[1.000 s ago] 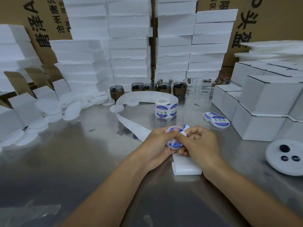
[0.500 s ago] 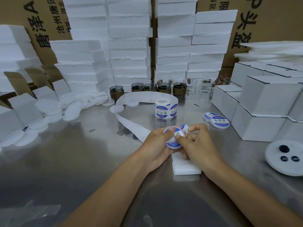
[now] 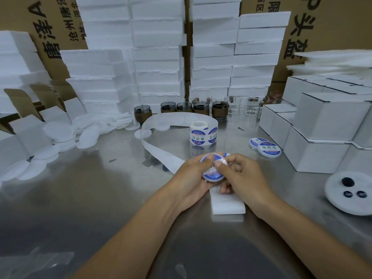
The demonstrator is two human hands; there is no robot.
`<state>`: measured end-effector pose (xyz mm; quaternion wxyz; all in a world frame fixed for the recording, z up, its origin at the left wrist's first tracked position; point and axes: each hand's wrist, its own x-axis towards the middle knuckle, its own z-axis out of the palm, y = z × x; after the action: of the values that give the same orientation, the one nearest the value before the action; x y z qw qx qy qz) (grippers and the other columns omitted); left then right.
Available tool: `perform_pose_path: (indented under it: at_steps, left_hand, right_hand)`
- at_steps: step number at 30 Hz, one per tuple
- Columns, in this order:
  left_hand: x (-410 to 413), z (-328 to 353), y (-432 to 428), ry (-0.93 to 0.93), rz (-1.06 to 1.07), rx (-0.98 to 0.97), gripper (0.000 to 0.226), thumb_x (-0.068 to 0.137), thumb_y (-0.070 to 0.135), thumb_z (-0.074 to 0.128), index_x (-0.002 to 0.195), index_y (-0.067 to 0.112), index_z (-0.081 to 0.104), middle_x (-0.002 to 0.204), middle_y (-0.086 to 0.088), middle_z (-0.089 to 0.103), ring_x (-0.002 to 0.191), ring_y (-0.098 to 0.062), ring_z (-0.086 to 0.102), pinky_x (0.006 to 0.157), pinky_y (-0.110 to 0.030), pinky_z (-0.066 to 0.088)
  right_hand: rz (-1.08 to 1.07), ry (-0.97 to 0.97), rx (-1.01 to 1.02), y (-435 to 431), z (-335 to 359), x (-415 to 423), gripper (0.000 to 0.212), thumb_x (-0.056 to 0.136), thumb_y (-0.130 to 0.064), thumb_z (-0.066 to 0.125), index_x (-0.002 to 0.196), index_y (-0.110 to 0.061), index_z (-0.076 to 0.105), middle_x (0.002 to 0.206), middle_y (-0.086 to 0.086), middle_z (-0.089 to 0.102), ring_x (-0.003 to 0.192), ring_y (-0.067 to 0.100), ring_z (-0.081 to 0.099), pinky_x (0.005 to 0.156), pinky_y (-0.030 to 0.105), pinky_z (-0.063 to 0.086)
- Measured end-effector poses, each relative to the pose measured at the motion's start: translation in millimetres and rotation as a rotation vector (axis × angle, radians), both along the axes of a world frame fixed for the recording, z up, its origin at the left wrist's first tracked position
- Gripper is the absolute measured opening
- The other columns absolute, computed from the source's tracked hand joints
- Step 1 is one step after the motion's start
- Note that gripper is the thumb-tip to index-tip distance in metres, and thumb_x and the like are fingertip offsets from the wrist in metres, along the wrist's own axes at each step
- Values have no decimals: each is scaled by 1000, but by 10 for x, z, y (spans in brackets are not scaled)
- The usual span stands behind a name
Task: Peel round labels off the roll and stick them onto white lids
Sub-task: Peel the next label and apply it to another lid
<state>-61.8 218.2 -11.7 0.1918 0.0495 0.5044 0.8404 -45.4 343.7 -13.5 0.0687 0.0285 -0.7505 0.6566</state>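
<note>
Left hand (image 3: 191, 178): curls around a white lid (image 3: 213, 167), gripping it from the left side and underneath, the thumb lying across the upper face.
Right hand (image 3: 241, 178): meets the lid from the right; its thumb presses down on the lid's face just beside the left thumb, while the other fingers are bent, some tucked below the lid.
Lid in hand: held between both sets of fingers above the steel table (image 3: 90, 198), tilted toward the camera, with a round blue-and-white label (image 3: 212, 174) on its face under the two thumbs.
Backing strip (image 3: 161, 156): a white paper ribbon runs from under the left fingers away to the left and loops back toward the roll; its folded end (image 3: 227, 204) lies flat on the table directly beneath the right fingers.
Label roll (image 3: 203, 133): stands upright on the table beyond the fingertips, apart from both hands.
Finished lids (image 3: 265, 147): two labelled lids lie overlapping on the table, past the right fingers and to their right, near the white boxes (image 3: 322, 127).
Blank discs (image 3: 60, 135): loose white rounds are scattered well to the left of the left fingers.
Glass cups (image 3: 201, 107): a row stands far beyond the fingertips, in front of stacked foam blocks (image 3: 157, 57).
</note>
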Motion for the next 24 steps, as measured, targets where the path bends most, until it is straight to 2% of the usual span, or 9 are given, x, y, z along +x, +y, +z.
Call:
perform_pose_path:
  at_steps: [4, 7, 9, 11, 13, 15, 19, 21, 24]
  left_hand:
    - [-1, 16, 8, -30, 28, 14, 24, 99, 15, 41, 108, 7, 61, 114, -21, 65, 105, -30, 63, 87, -37, 55]
    - [6, 17, 20, -11, 23, -8, 25, 98, 18, 45, 112, 6, 60, 117, -21, 63, 109, -31, 62, 91, -39, 53]
    - [17, 4, 24, 41, 2, -20, 29, 95, 16, 50, 118, 1, 58, 118, -23, 63, 108, -31, 62, 90, -36, 54]
    - [27, -9, 25, 86, -17, -19, 30, 92, 7, 53, 120, -2, 57, 114, -23, 64, 100, -28, 64, 87, -32, 55]
    - [27, -21, 19, 112, -15, -23, 26, 91, -1, 52, 117, -1, 58, 108, -20, 65, 93, -24, 65, 82, -28, 56]
    - [28, -20, 17, 134, -12, -53, 27, 90, -2, 52, 117, -1, 56, 106, -20, 63, 88, -23, 64, 78, -26, 56]
    - [55, -27, 49, 252, -33, -139, 33, 88, -5, 55, 121, -6, 53, 96, -23, 60, 75, -26, 58, 73, -32, 53]
    - [73, -21, 61, 320, -36, -176, 29, 86, -7, 57, 115, -5, 56, 83, -19, 59, 60, -21, 54, 70, -35, 52]
    - [91, 8, 64, 331, -18, -176, 23, 85, -9, 57, 105, 3, 59, 78, -18, 58, 54, -19, 53, 65, -31, 52]
  right_hand:
    - [59, -10, 38, 25, 14, 6, 17, 89, -20, 60, 81, -5, 64, 43, 2, 57, 36, 9, 51, 41, 17, 41]
    - [51, -8, -10, 33, 24, 15, 19, 89, -21, 60, 78, -6, 63, 49, 9, 59, 37, 11, 51, 41, 18, 41]
    - [21, -7, -51, 23, 18, 15, 21, 91, -20, 57, 76, -5, 60, 45, 6, 58, 36, 12, 51, 41, 19, 41]
    - [-17, -17, -111, 14, 16, 4, 25, 93, -21, 54, 77, -2, 57, 38, 0, 52, 35, 13, 50, 43, 23, 44]
    - [-34, -36, -136, 11, 20, -6, 33, 93, -28, 52, 78, 1, 57, 36, 1, 50, 35, 14, 50, 47, 27, 46]
    - [-45, -51, -122, 12, 27, -14, 38, 94, -32, 50, 78, 2, 57, 37, 4, 50, 34, 14, 50, 44, 25, 45]
    - [-69, -51, -101, 16, 13, -28, 37, 95, -30, 49, 73, -1, 55, 37, 5, 51, 31, 13, 49, 39, 21, 43]
    - [-73, -51, -119, 15, 5, -31, 37, 95, -29, 50, 68, -4, 55, 35, 2, 50, 31, 12, 49, 38, 19, 43]
    - [-51, -25, -152, 12, 2, -23, 37, 94, -27, 52, 63, -7, 51, 33, -2, 45, 32, 12, 48, 41, 21, 45]
